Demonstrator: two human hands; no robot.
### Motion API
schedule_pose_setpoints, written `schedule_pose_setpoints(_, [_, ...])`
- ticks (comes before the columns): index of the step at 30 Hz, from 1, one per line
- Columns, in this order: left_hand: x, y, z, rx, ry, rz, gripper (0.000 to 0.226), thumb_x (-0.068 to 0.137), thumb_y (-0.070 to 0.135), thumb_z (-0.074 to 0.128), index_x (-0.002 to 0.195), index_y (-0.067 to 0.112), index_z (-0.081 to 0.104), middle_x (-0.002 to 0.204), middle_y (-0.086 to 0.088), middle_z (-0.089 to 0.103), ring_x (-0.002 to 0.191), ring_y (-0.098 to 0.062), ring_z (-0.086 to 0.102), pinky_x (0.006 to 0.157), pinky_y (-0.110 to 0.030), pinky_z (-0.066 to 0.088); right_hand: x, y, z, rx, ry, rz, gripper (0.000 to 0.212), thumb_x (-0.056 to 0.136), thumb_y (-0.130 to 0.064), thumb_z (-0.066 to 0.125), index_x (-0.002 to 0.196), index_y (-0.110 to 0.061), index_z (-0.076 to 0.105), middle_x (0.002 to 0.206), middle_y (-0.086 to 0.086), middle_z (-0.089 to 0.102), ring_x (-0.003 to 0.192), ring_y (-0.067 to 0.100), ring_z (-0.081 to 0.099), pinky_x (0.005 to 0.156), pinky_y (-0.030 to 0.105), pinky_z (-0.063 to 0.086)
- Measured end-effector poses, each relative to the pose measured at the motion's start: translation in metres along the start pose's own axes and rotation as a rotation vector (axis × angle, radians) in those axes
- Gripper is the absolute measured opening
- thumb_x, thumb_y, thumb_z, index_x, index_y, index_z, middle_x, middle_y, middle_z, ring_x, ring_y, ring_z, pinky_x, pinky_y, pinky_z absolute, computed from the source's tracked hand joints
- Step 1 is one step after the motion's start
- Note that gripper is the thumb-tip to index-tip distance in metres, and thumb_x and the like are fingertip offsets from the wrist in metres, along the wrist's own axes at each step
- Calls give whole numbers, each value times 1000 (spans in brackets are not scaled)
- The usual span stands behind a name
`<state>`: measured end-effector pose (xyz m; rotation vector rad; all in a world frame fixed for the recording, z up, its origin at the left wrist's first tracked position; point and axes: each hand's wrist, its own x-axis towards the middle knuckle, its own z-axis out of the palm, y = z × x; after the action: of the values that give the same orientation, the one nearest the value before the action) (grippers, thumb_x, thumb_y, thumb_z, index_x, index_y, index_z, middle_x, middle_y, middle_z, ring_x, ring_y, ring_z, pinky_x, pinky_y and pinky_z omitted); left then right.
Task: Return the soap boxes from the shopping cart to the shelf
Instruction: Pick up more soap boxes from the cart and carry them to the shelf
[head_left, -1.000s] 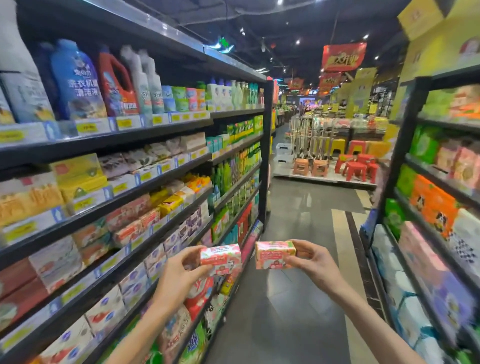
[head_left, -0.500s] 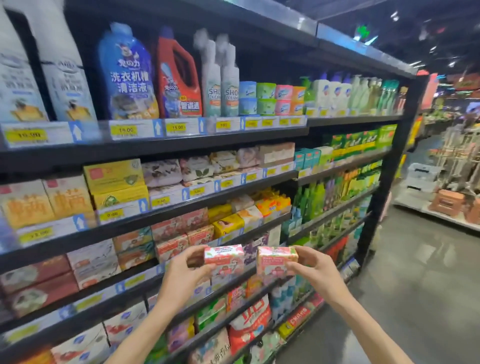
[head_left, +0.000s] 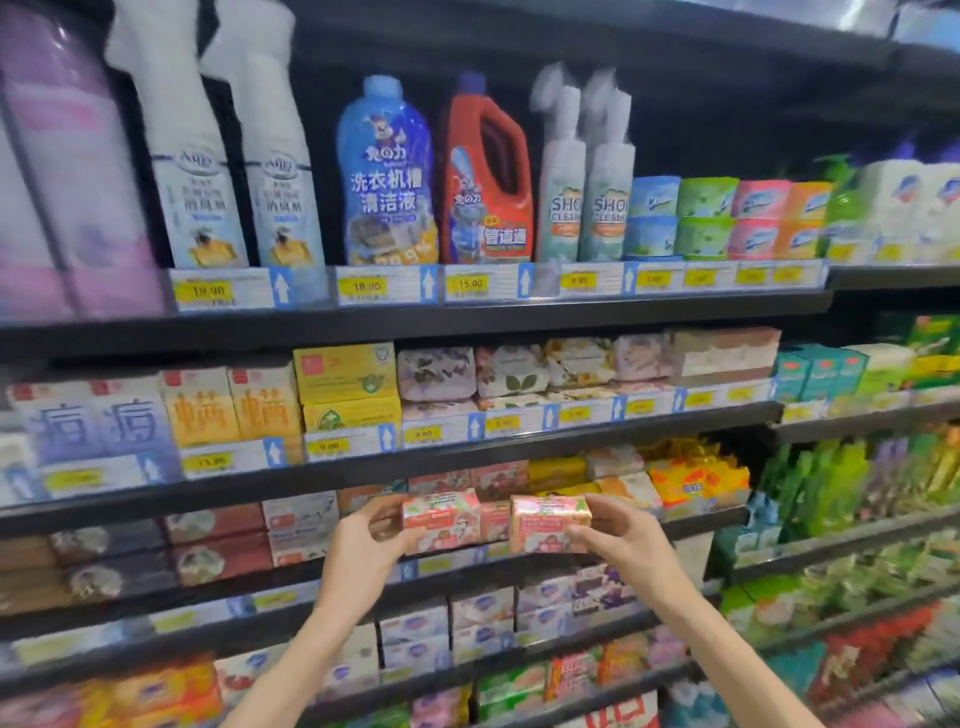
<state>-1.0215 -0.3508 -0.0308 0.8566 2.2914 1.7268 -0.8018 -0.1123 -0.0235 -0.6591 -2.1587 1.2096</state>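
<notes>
Holding one soap box (head_left: 441, 521) in our left hand (head_left: 363, 545) and another box (head_left: 549, 524) in our right hand (head_left: 621, 535), we should slide both level onto the matching pink stack on the shelf (head_left: 696, 525).

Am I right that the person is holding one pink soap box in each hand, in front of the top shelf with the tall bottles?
Not quite. The left hand holds one pink soap box and the right hand holds the other pink soap box, but the head view shows them in front of the third shelf down, among boxed soaps, not the top shelf with the tall bottles.
</notes>
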Motion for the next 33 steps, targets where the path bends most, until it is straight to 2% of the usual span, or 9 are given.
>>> schedule_pose_setpoints(2, [11,-6,-1,3,33,-22,47,74,21,89,116,19,69,109,5,73,104,-9,68,99,-38,54,9,-2,7,-19,11,-16,53,80,-41,79,127,-26,60,112,-20,65,98,-12,63,82,12,53])
schedule_pose_setpoints(4, [20,-10,0,2,43,-22,37,75,19,87,106,29,70,103,8,74,98,-6,69,95,-38,55,17,-3,12,-25,19,-30,54,81,-38,78,129,-23,59,113,-19,63,97,-13,62,76,7,50])
schedule_pose_setpoints(9, [34,-13,11,49,56,-42,36,79,31,84,112,22,71,105,7,74,99,-13,70,90,-32,52,36,-1,16,-7,-12,-4,61,81,-40,78,134,-19,57,127,-9,63,110,0,60,91,20,49])
schedule_pose_setpoints(15, [43,-16,24,121,114,-97,46,86,31,78,127,16,65,123,-2,68,115,-23,64,95,-30,46,58,1,19,19,-30,26,58,81,-38,78,131,-17,59,117,-11,64,101,-4,61,80,13,48])
schedule_pose_setpoints(17, [44,-19,29,162,154,-125,46,86,34,77,126,14,66,122,-3,70,113,-24,65,96,-34,49,65,3,20,36,-37,50,56,79,-38,80,126,-16,60,117,-8,66,100,0,63,82,18,51])
schedule_pose_setpoints(20, [41,-20,39,209,232,-156,38,85,39,77,101,6,67,100,-7,74,89,-22,71,77,-36,58,74,7,24,37,-43,63,70,67,-58,82,122,-19,63,117,-4,70,102,9,67,93,37,56])
schedule_pose_setpoints(23, [40,-18,43,231,275,-173,33,87,36,76,89,6,63,92,-7,72,76,-16,65,57,-21,46,83,11,30,5,-63,75,86,59,-77,76,123,-21,63,115,-7,71,103,10,67,93,43,56])
schedule_pose_setpoints(27, [44,-23,46,224,283,-183,32,87,36,76,92,7,64,90,-5,72,80,-19,69,69,-31,53,91,7,39,-21,-68,127,57,75,-48,81,119,-16,63,111,-5,69,101,14,66,92,33,53])
schedule_pose_setpoints(33, [45,-27,48,221,294,-166,27,88,34,74,90,9,63,88,-3,71,78,-14,69,66,-29,54,101,10,47,-87,-46,176,44,79,-42,80,113,-18,66,102,-6,70,98,17,65,92,34,53])
